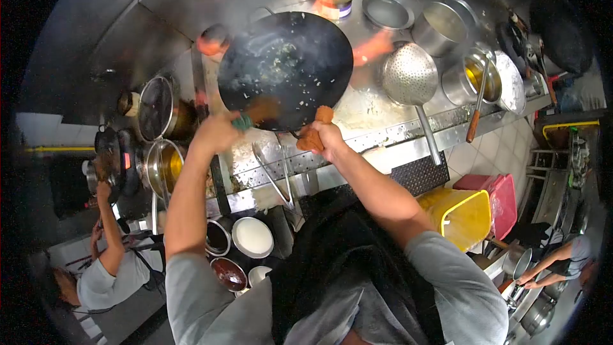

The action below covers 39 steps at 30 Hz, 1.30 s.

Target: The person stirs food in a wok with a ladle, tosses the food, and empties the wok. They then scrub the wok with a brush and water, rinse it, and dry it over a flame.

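A large black wok (300,57) sits tilted over a burner, with flames around its rim and small pale bits of food and smoke inside. My right hand (327,139) is closed around an orange-brown cloth (311,138) at the wok's near rim, gripping the wok through it. At the wok's near left edge, my left hand (216,133) is closed on a brush with a green band (242,121); its brown end (263,110) reaches into the wok, blurred by motion.
A perforated ladle (410,76) and metal pots (440,29) stand right of the wok. Tongs (274,176) lie on the near ledge. Sauce bowls (253,237) sit below left, a yellow bin (465,220) to the right. Other people work at left (121,281) and right (578,259).
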Each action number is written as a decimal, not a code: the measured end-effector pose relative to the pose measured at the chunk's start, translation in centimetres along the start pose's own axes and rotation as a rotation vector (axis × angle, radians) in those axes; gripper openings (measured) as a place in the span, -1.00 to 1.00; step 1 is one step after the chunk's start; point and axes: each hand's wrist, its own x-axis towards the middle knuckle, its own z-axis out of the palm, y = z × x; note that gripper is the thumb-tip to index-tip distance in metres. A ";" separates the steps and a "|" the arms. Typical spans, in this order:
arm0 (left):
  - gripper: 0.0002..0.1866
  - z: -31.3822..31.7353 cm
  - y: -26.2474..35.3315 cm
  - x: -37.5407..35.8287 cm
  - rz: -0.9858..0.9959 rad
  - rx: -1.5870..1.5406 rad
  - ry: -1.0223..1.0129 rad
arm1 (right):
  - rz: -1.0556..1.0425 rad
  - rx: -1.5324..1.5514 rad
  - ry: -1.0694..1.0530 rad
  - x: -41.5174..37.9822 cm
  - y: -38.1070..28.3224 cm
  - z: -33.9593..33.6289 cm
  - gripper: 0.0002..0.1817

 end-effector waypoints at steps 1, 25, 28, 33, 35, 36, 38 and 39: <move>-0.33 0.6 -1.7 3.3 0.010 -0.052 0.116 | 0.004 -0.003 -0.004 -0.6 -0.2 0.4 -0.68; -0.28 5.7 11.2 8.7 -0.060 -0.538 -0.032 | 0.132 -0.146 -0.043 -3.0 -3.9 -1.5 -0.63; -0.33 9.2 7.2 2.8 0.141 -0.351 0.345 | -0.037 -0.080 -0.092 -3.4 -2.1 -2.8 -0.71; -0.35 14.7 12.3 -6.1 0.323 -0.935 0.452 | -0.423 -0.291 0.012 -11.5 -1.1 -3.7 -0.64; -0.34 18.0 12.8 -8.3 0.191 -1.057 0.436 | -0.561 -0.471 0.056 -11.3 -0.1 -5.7 -0.63; -0.34 19.4 11.9 -9.1 0.091 -1.045 0.416 | -0.710 -0.603 0.131 -11.0 0.0 -6.4 -0.62; -0.35 24.0 8.6 -8.1 0.003 -1.019 0.526 | -0.710 -0.664 0.147 -13.3 0.0 -6.5 -0.61; -0.35 24.3 8.0 -8.3 -0.072 -0.969 0.618 | -0.739 -0.613 0.118 -13.8 0.1 -6.5 -0.60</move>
